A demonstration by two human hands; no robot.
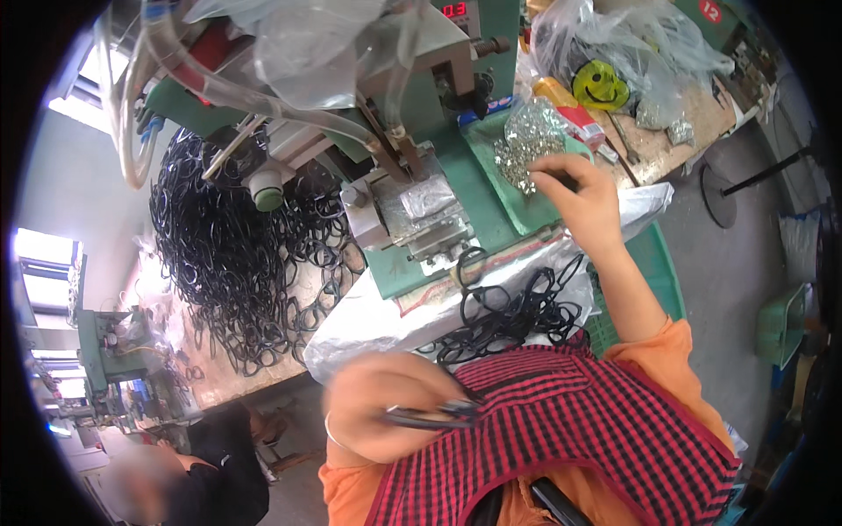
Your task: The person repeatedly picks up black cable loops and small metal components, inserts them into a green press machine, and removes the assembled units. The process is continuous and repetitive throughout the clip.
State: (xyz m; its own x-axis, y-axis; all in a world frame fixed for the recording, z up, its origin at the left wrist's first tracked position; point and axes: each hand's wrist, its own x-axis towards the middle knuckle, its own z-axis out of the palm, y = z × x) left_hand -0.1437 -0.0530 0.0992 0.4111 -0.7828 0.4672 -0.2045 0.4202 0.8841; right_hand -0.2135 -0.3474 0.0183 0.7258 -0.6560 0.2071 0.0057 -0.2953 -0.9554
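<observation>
My right hand (577,195) reaches over a green tray (537,214). Its fingertips are pinched together at the edge of a heap of small shiny metal pieces (517,158); whatever they hold is too small to make out. Close to my body, my left hand (386,405) is smeared by motion, with a black loop (430,415) held in it. More black loops (517,307) lie in a loose pile on my lap and the silvery sheet. Between the hands stands a green bench machine, its metal die block (430,215) at the front and one loop hanging by its lower edge.
A large heap of black loops (219,237) covers the table left of the machine. Clear hoses (246,92) arch over it. Plastic bags (631,53) and a tool lie at the back right. A green basket (658,272) stands under my right arm. Another person (210,465) sits at lower left.
</observation>
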